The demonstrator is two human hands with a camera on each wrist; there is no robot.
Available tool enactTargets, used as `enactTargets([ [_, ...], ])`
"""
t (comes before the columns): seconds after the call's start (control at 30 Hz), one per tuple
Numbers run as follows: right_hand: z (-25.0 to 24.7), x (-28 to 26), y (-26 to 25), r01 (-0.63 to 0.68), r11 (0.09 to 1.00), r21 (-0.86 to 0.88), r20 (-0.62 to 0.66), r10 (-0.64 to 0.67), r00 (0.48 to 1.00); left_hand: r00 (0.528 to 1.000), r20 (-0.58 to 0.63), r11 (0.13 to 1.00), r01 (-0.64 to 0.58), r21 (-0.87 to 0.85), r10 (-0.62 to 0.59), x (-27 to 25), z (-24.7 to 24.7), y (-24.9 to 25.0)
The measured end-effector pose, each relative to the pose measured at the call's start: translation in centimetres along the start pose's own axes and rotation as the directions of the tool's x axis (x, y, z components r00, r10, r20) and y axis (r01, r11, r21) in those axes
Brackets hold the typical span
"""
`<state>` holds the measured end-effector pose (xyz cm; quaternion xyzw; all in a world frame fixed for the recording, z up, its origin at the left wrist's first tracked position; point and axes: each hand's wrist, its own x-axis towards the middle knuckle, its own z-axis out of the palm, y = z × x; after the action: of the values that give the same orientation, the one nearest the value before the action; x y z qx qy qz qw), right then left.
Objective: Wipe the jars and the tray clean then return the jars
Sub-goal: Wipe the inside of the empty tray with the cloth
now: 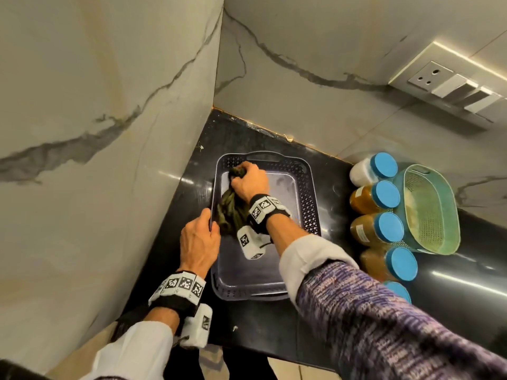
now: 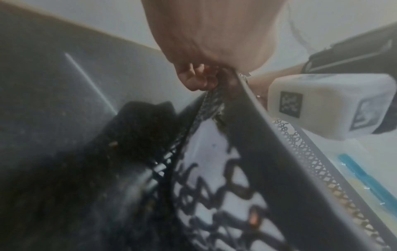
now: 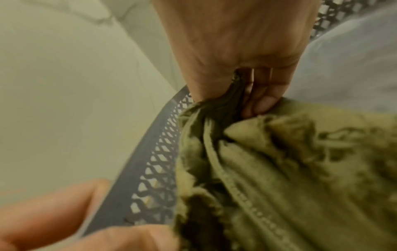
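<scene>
A dark grey tray (image 1: 310, 204) with lattice walls lies on the black counter in the corner. My right hand (image 1: 248, 182) grips an olive-green cloth (image 1: 229, 212) bunched in its fist and presses it into the tray's far left corner; the cloth (image 3: 279, 169) fills the right wrist view next to the lattice wall (image 3: 154, 169). My left hand (image 1: 200, 242) grips the tray's left rim (image 2: 247, 105), fingers curled over it. Several jars with blue lids (image 1: 386, 194) lie in a row on the counter right of the tray.
A green perforated basket (image 1: 428, 209) sits beyond the jars at the right. Marble walls close the corner on the left and behind. A switch plate (image 1: 450, 83) is on the back wall. The counter's front edge (image 1: 247, 349) runs near my body.
</scene>
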<state>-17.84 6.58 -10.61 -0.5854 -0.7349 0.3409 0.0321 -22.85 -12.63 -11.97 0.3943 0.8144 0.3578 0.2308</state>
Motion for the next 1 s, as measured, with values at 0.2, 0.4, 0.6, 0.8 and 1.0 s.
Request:
enactTargets([
  [0.2, 0.2, -3.5, 3.5, -0.020, 0.996, 0.082, -0.032, 0.022, 0.999, 0.986, -0.034, 0.984, 0.163, -0.079, -0.166, -3.6, 2.0, 1.9],
  [0.4, -0.5, -7.1, 3.7, 0.219, 0.973, -0.078, 0.356, -0.178, 0.917, 0.921, -0.122, 0.926, 0.356, -0.126, -0.370, -6.9, 0.5, 3.7],
  [0.6, 0.8, -14.1, 2.5, 0.570, 0.772, -0.282, 0.657, -0.278, 0.701, 0.991, -0.129, 0.999, 0.043, 0.012, -0.041, 1.9, -2.2, 1.5],
  [0.8, 2.0, -16.4, 4.2, 0.543, 0.819, -0.184, 0.529, -0.383, 0.757, 0.995, -0.098, 0.999, -0.005, -0.044, 0.001, 0.8, -3.1, -0.4],
  [1.0, 0.9, -12.9, 5.4, 0.132, 0.987, -0.093, 0.148, -0.118, 0.982, 0.956, -0.236, 0.981, 0.145, -0.130, -0.172, -1.5, -2.6, -0.1],
])
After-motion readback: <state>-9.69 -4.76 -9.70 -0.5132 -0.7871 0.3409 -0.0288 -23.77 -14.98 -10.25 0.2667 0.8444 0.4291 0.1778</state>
